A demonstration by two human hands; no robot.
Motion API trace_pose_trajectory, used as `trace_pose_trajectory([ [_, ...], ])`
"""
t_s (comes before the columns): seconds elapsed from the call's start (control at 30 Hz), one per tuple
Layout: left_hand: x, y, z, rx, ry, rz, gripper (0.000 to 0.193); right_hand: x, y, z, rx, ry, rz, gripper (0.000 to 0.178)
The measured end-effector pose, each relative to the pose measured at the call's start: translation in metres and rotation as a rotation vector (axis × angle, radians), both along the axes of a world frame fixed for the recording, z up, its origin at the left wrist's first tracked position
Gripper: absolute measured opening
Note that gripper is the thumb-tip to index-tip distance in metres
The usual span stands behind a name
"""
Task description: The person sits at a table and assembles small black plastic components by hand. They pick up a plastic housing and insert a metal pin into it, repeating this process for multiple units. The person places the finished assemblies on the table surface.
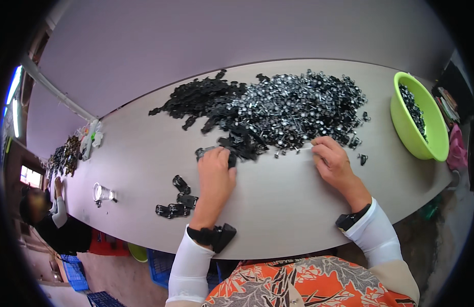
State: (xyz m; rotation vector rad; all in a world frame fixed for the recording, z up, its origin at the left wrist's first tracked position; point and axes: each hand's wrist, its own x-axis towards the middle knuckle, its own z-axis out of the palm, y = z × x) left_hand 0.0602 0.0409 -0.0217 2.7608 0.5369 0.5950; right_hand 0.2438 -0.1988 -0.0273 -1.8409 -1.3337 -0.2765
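Observation:
My left hand is closed over a small black plastic part that pokes out beside its fingers. Just beyond it lies the heap of flat black plastic parts. At the near edge of a big pile of small shiny metal-and-black pieces is my right hand, thumb and fingers drawn together. What its fingertips pinch, if anything, is too small to make out. Several black assembled-looking pieces lie together on the table to the left of my left forearm.
A lime-green basin with dark pieces inside stands at the right. A clear cup sits on the left part of the pale table. Far left, another person is at the table beside another heap. Blue crates are below.

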Motion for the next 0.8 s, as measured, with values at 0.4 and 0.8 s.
trace_pose_trajectory([
  [0.4, -0.001, -0.057, -0.011, -0.815, -0.282, -0.098, 0.038, -0.025, 0.040, -0.006, -0.270, -0.122, 0.270, 0.034],
  [0.8, -0.010, -0.052, 0.004, -1.502, -0.333, 0.023, 0.022, -0.037, -0.005, 0.016, -0.275, 0.132, 0.212, 0.030],
])
